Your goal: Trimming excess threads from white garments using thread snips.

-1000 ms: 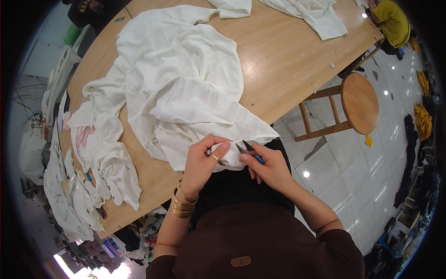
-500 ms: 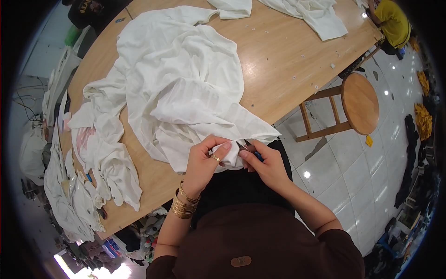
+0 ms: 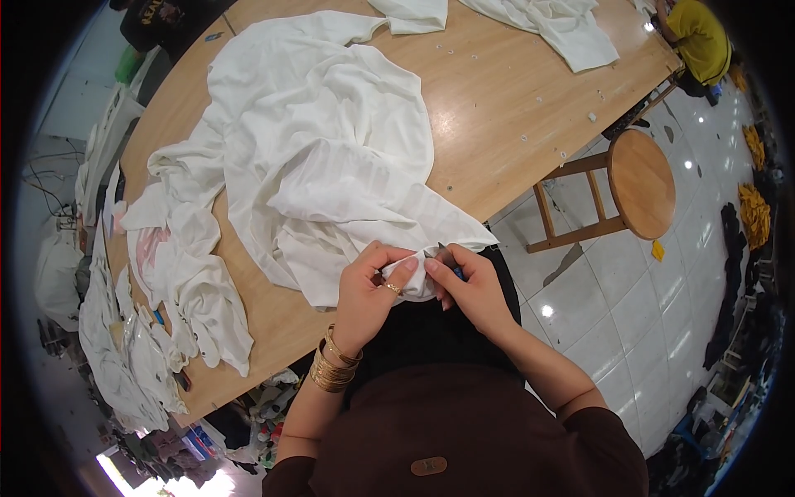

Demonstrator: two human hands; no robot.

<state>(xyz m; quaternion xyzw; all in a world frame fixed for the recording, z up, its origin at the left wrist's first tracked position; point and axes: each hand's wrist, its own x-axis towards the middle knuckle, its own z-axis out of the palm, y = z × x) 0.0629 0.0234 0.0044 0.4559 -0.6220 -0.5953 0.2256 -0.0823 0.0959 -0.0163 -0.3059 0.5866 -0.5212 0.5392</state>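
Worktop: a broad wooden surface (image 3: 497, 108) curves away ahead of me, carrying heaps of pale cloth.
White garment: the big crumpled piece (image 3: 323, 157) sprawls across the middle of the worktop, its near corner hanging over the edge into my lap.
Smaller cloths: a rumpled white pile (image 3: 190, 282) lies to my left, more folded white fabric (image 3: 555, 25) at the far side.
Stool: a round wooden seat (image 3: 642, 182) stands on the tiled floor to my right.
Left hand: my grip (image 3: 373, 294) is pinched shut on the garment's corner, gold bangles (image 3: 331, 369) at the wrist.
Right hand: my grip (image 3: 472, 286) is closed around small snips (image 3: 443, 253), their tip touching the same corner.
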